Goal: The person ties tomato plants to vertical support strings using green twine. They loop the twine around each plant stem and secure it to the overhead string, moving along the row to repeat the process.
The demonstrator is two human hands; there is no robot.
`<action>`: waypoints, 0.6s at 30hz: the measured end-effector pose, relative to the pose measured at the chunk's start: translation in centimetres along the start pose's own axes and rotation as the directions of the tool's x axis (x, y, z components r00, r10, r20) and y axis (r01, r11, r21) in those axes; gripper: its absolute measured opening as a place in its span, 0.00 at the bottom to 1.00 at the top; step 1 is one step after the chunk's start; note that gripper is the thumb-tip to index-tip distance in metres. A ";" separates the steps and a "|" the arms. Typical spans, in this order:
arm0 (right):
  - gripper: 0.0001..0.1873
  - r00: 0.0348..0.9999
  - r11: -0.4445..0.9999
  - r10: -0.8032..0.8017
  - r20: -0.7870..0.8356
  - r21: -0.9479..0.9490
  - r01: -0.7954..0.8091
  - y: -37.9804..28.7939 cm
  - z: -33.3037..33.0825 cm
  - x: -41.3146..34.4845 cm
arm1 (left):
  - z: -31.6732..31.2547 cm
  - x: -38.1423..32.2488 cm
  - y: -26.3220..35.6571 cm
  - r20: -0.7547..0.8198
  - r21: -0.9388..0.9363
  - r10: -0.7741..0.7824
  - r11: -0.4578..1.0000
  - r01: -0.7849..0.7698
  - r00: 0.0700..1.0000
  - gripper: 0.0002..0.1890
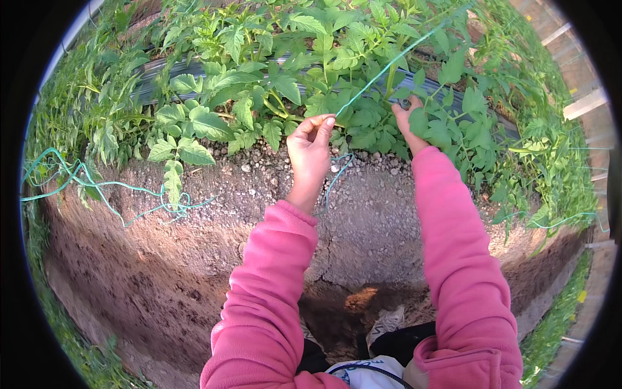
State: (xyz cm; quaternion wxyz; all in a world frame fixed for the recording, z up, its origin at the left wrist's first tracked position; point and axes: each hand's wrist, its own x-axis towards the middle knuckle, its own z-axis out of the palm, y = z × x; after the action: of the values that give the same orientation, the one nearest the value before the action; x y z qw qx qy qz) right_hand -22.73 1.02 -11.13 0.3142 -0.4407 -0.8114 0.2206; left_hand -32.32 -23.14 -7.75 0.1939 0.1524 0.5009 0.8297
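Note:
My left hand pinches a green twine between thumb and fingertips. From the pinch the twine runs taut up to the upper right, and a loose tail hangs onto the soil below. My right hand reaches in among the leaves of a tomato plant, close to a thick green stem. Leaves cover part of that hand, so whether its fingers hold anything is hidden.
A raised soil bed with pebbly crust lies before me, with black plastic mulch under the plants. Tangled twine lies at the left; another strand trails at the right. My feet stand in the furrow.

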 end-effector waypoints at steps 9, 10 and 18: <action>0.39 0.984 0.948 -0.027 0.176 0.318 -0.031 1.2 -1.6 1.4 | 2.7 0.5 -2.7 0.069 0.285 0.159 0.943 -0.172 0.985 0.05; 0.40 0.983 0.947 -0.015 0.184 0.318 -0.045 1.3 -1.7 1.6 | 3.0 0.9 -3.2 0.071 0.308 0.178 0.932 -0.191 0.982 0.05; 0.37 0.975 0.908 0.106 0.197 0.380 -0.175 1.3 -4.2 2.0 | 7.9 3.1 -3.5 0.258 0.391 0.122 0.894 -0.219 0.958 0.06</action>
State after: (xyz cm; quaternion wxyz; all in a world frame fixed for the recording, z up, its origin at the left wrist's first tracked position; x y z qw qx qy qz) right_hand -19.83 3.73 -8.41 0.3084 -0.4050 -0.7404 0.4389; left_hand -30.92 -14.09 -7.08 0.1389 0.3274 0.6249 0.6950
